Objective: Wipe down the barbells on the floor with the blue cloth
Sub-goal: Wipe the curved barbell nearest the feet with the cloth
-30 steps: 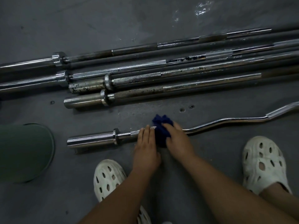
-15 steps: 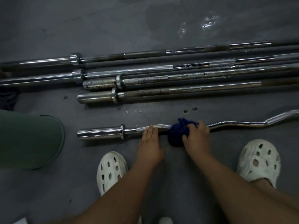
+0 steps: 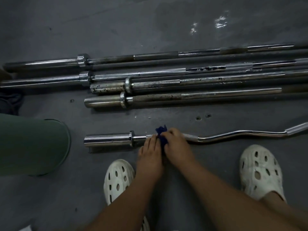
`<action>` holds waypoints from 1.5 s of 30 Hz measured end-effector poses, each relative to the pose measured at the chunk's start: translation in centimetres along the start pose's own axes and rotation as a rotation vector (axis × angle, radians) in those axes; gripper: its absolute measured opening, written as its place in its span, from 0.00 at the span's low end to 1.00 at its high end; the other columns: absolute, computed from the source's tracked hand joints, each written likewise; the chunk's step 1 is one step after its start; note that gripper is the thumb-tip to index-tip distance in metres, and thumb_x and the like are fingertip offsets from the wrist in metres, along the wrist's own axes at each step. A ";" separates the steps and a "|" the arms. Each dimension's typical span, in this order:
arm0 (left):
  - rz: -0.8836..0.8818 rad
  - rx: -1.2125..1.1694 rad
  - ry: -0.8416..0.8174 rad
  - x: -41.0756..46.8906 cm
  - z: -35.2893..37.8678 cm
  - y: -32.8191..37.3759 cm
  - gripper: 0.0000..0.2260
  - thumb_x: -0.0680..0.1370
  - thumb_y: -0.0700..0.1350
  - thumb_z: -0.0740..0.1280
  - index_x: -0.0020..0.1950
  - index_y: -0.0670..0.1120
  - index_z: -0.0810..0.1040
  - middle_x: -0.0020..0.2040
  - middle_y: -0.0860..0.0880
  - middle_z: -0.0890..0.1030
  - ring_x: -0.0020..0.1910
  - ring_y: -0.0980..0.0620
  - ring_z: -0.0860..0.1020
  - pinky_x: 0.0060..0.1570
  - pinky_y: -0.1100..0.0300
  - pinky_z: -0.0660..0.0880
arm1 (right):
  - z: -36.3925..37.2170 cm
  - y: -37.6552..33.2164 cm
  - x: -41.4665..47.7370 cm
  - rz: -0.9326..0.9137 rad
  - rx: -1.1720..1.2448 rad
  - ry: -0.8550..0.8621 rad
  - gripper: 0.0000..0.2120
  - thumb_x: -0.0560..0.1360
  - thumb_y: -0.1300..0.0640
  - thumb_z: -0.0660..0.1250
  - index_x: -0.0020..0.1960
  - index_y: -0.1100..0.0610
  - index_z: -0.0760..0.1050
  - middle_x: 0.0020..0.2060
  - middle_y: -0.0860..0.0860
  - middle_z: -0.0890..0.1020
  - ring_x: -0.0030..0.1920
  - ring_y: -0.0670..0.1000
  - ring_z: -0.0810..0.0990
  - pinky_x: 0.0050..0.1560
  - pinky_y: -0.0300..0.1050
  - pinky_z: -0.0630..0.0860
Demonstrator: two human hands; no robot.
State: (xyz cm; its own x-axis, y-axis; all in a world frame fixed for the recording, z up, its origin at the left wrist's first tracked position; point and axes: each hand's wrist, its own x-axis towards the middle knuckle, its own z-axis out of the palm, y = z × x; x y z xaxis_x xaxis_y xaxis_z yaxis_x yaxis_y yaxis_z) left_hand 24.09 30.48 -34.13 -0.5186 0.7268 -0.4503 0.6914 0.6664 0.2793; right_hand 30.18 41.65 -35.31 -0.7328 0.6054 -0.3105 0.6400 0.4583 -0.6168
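on the near curved bar, the right hand is gripping the blue cloth and sliding it back left, now against the left hand, whose flat fingers are pressing the bar. the far straight bars are waiting unwiped, i think.

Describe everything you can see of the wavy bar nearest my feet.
The curl bar looks like shiny chrome steel. It lies flat on the dark floor, apart from the straight bars. A thick smooth sleeve ends its left side, stopped by a collar; the thin shaft zigzags rightward out of frame. The left hand rests straight fingers on the shaft by the collar; the right hand grips the blue cloth against it.
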 end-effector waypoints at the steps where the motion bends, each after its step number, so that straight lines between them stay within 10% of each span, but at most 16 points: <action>1: 0.002 0.013 0.008 -0.2 0.0 -0.1 0.35 0.79 0.47 0.62 0.81 0.48 0.47 0.82 0.47 0.46 0.80 0.48 0.45 0.78 0.49 0.50 | -0.4 0.8 0.5 0.077 0.019 0.063 0.21 0.74 0.63 0.62 0.65 0.52 0.74 0.62 0.50 0.71 0.59 0.53 0.73 0.59 0.49 0.74; 4: 0.009 0.020 0.019 -0.4 0.1 -0.4 0.34 0.80 0.46 0.60 0.81 0.47 0.45 0.82 0.48 0.42 0.80 0.49 0.41 0.78 0.47 0.49 | -1.0 1.9 0.2 0.392 0.067 0.281 0.20 0.74 0.63 0.62 0.65 0.54 0.75 0.63 0.53 0.70 0.61 0.57 0.70 0.61 0.50 0.72; 9: 0.019 -0.010 0.026 -0.5 0.7 -0.6 0.36 0.79 0.47 0.60 0.81 0.46 0.44 0.81 0.47 0.41 0.80 0.49 0.40 0.78 0.48 0.49 | -0.1 1.7 0.5 -0.020 -0.192 0.047 0.25 0.72 0.54 0.69 0.69 0.51 0.71 0.67 0.53 0.67 0.63 0.57 0.67 0.60 0.50 0.72; 13: 0.014 -0.018 0.049 -1.0 1.0 -1.6 0.35 0.79 0.46 0.60 0.81 0.45 0.45 0.81 0.47 0.40 0.80 0.49 0.41 0.78 0.50 0.48 | 0.1 1.8 0.9 0.253 -0.062 0.186 0.23 0.71 0.60 0.68 0.66 0.53 0.74 0.65 0.53 0.72 0.63 0.56 0.67 0.62 0.49 0.70; 17: -0.023 -0.071 0.049 -1.2 1.3 -2.3 0.35 0.80 0.47 0.59 0.81 0.45 0.44 0.82 0.46 0.42 0.80 0.48 0.43 0.78 0.50 0.48 | 1.6 -1.1 1.9 -0.208 -0.134 -0.012 0.20 0.71 0.63 0.65 0.61 0.53 0.79 0.62 0.51 0.77 0.63 0.55 0.71 0.63 0.51 0.72; 21: -0.050 -0.037 0.058 -1.5 1.8 -2.8 0.34 0.78 0.46 0.61 0.81 0.42 0.50 0.81 0.43 0.48 0.80 0.45 0.50 0.76 0.48 0.54 | 1.3 -0.6 3.9 0.143 -0.061 0.232 0.18 0.73 0.64 0.61 0.60 0.55 0.78 0.60 0.53 0.78 0.58 0.56 0.73 0.60 0.50 0.72; 25: -0.147 -0.046 0.071 -2.4 3.3 -3.3 0.38 0.71 0.48 0.72 0.78 0.39 0.62 0.77 0.38 0.62 0.74 0.43 0.67 0.70 0.50 0.65 | 3.1 -4.7 3.5 -0.291 -0.056 -0.189 0.20 0.73 0.64 0.64 0.62 0.54 0.79 0.63 0.53 0.78 0.61 0.56 0.74 0.63 0.48 0.71; 27: -0.181 -0.068 0.029 -3.1 3.9 -3.3 0.39 0.68 0.48 0.75 0.75 0.38 0.66 0.76 0.37 0.65 0.71 0.41 0.71 0.67 0.49 0.70 | 2.9 -5.2 5.2 -0.197 0.002 -0.195 0.20 0.73 0.65 0.63 0.64 0.53 0.78 0.62 0.54 0.78 0.60 0.56 0.76 0.62 0.48 0.72; 31: -0.181 -0.050 -0.094 -3.6 3.9 -3.3 0.39 0.77 0.53 0.63 0.81 0.42 0.47 0.81 0.40 0.48 0.80 0.44 0.51 0.76 0.50 0.48 | 4.4 -6.6 4.3 -0.271 -0.084 -0.190 0.21 0.71 0.64 0.66 0.63 0.54 0.75 0.58 0.52 0.77 0.56 0.54 0.75 0.56 0.49 0.73; 36: -0.170 0.043 -0.072 -3.2 3.8 -3.4 0.45 0.57 0.53 0.80 0.71 0.40 0.73 0.68 0.40 0.76 0.65 0.44 0.77 0.62 0.50 0.74 | 3.6 -6.0 4.1 -0.228 -0.194 -0.162 0.19 0.71 0.54 0.71 0.60 0.50 0.71 0.56 0.49 0.71 0.56 0.50 0.69 0.52 0.45 0.73; 45: -0.135 0.016 0.016 -3.0 2.1 -3.8 0.36 0.79 0.47 0.60 0.81 0.43 0.44 0.81 0.43 0.43 0.80 0.45 0.47 0.77 0.48 0.49 | 0.6 -1.2 2.6 -0.048 -0.254 0.038 0.16 0.69 0.55 0.72 0.55 0.53 0.73 0.51 0.53 0.72 0.53 0.54 0.71 0.44 0.47 0.71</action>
State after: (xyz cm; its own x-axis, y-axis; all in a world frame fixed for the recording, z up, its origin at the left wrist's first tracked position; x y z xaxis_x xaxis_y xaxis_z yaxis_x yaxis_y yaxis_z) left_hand 24.08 25.36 -35.64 -0.6154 0.6337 -0.4688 0.6226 0.7555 0.2040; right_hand 27.37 42.27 -35.75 -0.7579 0.6007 -0.2545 0.6454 0.6333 -0.4271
